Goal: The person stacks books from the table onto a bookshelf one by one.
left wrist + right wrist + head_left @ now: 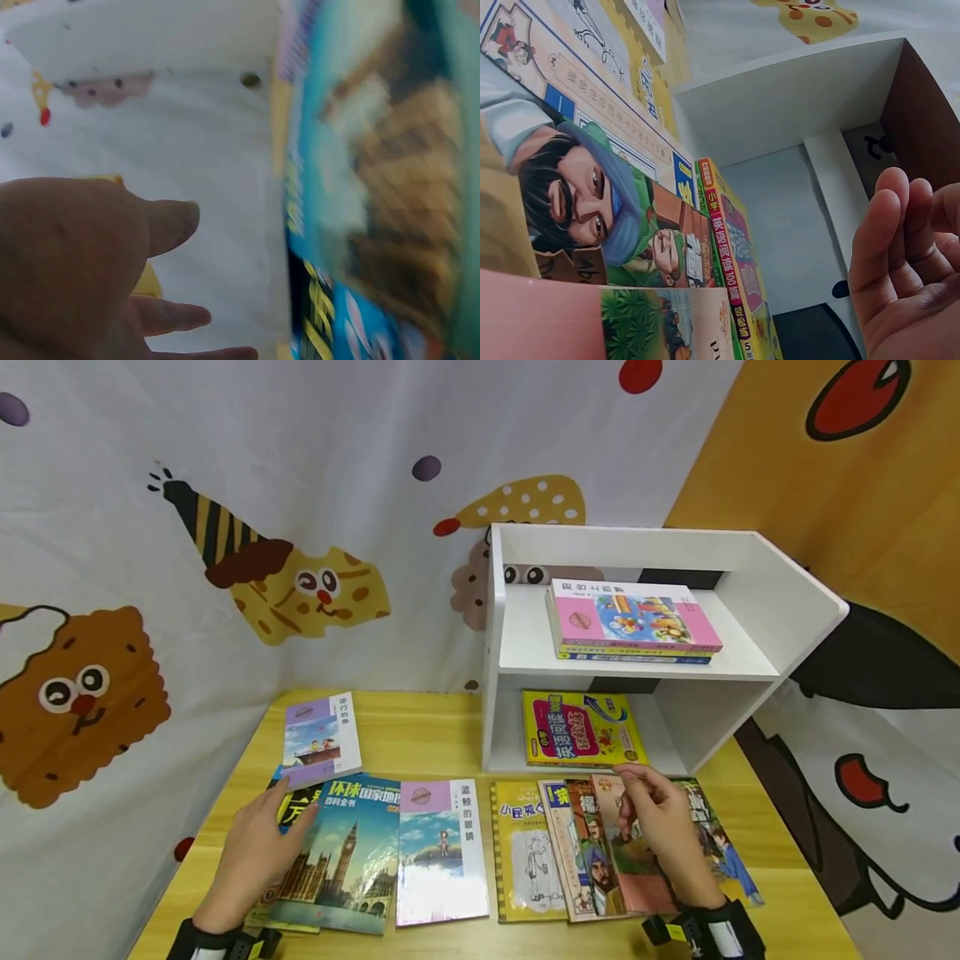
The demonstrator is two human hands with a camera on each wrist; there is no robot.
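Observation:
My left hand (255, 847) hovers over the left-hand books, thumb and fingers apart with nothing between them. Near its fingertips lies a purple-and-white book (322, 739), tilted and overlapping the books below it. Under the hand is a large teal book (352, 852) with a clock tower on its cover. My right hand (663, 835) is above several overlapping comic-style books (600, 860), its fingers loosely bent and holding nothing. In the right wrist view these fingers (889, 232) are apart from the book covers. Just beyond them, a yellow book (581, 727) lies in the lower shelf compartment.
A white two-level shelf (637, 672) stands at the back right of the wooden table (420, 718). Its upper level holds a stack of books (637, 618). A lavender-and-white book (442, 852) and a yellow spiral-bound book (528, 860) lie in the front row. Behind hangs a cartoon-printed cloth (360, 460).

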